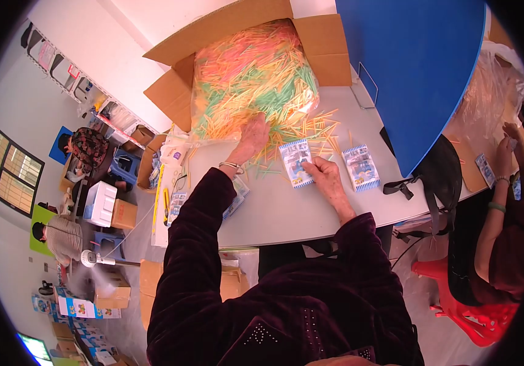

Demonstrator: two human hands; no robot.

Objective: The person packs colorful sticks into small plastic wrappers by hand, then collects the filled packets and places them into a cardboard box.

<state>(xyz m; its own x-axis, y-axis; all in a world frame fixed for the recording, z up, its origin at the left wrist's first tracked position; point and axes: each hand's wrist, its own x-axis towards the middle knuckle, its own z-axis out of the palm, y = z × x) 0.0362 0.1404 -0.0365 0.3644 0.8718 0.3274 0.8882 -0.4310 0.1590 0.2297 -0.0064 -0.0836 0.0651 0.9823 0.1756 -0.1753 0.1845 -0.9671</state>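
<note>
My left hand [253, 137] reaches into a heap of thin coloured plastic sticks [253, 79], orange, green and pink, that spill from a clear bag in an open cardboard box [326, 52]. Its fingertips are lost among the sticks, so whether they grip any does not show. My right hand [329, 180] is closed on the lower right edge of a small blue-and-white printed packet [294, 163], thumb on its face. A similar packet [361, 167] lies on the table just to the right. More packets [236, 196] lie partly hidden beneath my left forearm.
Loose sticks [317, 129] are scattered over the grey table [274, 219]. A blue panel [414, 67] and a black strapped bag [436, 177] bound the right side. Farther right, a co-worker's hands [506, 146] are near another packet. A yellow cutter [166, 204] lies at left.
</note>
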